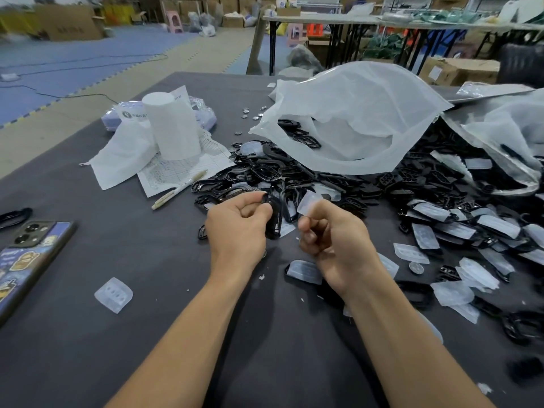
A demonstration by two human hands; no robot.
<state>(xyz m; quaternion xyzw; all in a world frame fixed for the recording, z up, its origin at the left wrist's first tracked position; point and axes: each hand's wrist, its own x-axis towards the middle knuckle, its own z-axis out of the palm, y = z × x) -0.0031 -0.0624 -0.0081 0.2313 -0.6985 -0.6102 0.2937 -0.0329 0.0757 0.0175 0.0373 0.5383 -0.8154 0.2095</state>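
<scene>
phone [29, 260] lies far left, pen [179, 189] beside paper roll [173, 125].

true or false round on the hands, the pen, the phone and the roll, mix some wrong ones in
1. The left hand holds a black clip. True.
2. The right hand lies flat on the table. False: it is curled and pinches a clear plastic piece.
3. The pen lies partly on a printed sheet. True.
4. The phone lies right of both hands. False: it lies at the left edge of the view.
5. The roll lies on its side. False: it stands upright.
</scene>
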